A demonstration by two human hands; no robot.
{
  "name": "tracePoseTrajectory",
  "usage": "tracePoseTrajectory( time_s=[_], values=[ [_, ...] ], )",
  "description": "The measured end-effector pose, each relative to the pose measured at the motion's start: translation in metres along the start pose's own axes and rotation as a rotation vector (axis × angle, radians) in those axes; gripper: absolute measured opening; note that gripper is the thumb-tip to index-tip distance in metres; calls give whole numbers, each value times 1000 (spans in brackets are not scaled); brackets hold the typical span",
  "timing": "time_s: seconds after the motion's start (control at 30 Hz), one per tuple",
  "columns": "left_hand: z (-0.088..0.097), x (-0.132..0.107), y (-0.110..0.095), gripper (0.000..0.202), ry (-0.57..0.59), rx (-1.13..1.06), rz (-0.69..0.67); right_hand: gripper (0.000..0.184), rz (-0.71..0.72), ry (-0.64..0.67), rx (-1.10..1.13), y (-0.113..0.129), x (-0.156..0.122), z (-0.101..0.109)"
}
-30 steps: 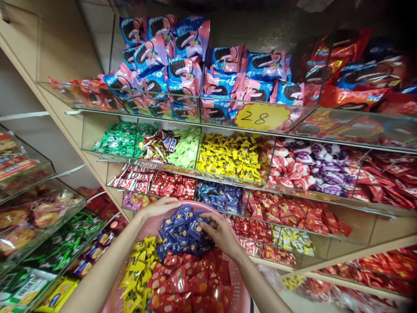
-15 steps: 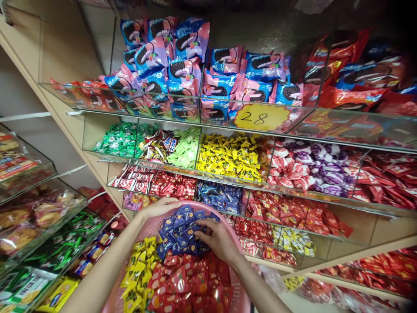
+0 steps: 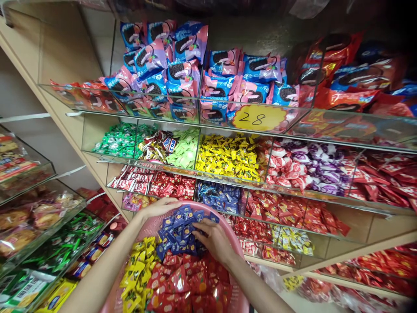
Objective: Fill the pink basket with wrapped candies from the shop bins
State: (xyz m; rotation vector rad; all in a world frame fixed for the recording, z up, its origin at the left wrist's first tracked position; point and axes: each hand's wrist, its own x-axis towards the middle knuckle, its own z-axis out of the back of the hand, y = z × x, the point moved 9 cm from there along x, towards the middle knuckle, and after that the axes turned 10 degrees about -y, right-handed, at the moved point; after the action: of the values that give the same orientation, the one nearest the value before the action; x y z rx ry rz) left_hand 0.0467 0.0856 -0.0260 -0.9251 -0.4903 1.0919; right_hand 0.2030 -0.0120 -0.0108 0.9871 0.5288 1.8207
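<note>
A pink plastic basket (image 3: 151,228) sits low in front of me, filled with blue candies (image 3: 177,226) at the far side, yellow candies (image 3: 138,271) at the left and red candies (image 3: 189,282) in the middle. My left hand (image 3: 159,208) grips the basket's far rim, fingers curled over it. My right hand (image 3: 213,240) lies on the blue candy pile with fingers bent down into the wrappers; whether any are in its grasp is hidden.
Glass-fronted shelf bins face me: cookie packs (image 3: 182,74) on top, a yellow price tag "28" (image 3: 259,117), green, yellow (image 3: 231,156), purple and red sweets below, blue candies (image 3: 218,198) in a bin just beyond the basket. More bins (image 3: 39,226) stand at left.
My right hand dropped from above the blue candies onto the pile and pressed its fingers in. The left hand stayed on the rim. The view shifted slightly.
</note>
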Motion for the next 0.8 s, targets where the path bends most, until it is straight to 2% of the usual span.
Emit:
tracePoseTrajectory(
  time_s=[0.2,0.27,0.4,0.5,0.57,0.67,0.73,0.8],
  values=[
    [1,2,4,51,5,33,18,25,38,-45,-54,3,1,2],
    [2,2,3,50,-3,31,14,23,31,-23,-110,2,2,1],
    [1,1,-4,50,12,22,-6,20,5,38,-192,2,0,-2],
    [1,-1,-10,49,17,13,-2,24,-13,12,-182,7,0,2],
    [1,-2,-13,49,16,2,-1,27,-3,-53,-134,11,2,10],
    [2,-3,-12,50,7,-1,-6,27,4,-204,-54,5,13,36],
    [1,-4,-10,50,13,-1,-2,28,-40,-291,-48,-13,22,57],
    [1,-5,-8,49,23,-5,-1,28,-114,-316,-101,-41,31,73]
  ],
)
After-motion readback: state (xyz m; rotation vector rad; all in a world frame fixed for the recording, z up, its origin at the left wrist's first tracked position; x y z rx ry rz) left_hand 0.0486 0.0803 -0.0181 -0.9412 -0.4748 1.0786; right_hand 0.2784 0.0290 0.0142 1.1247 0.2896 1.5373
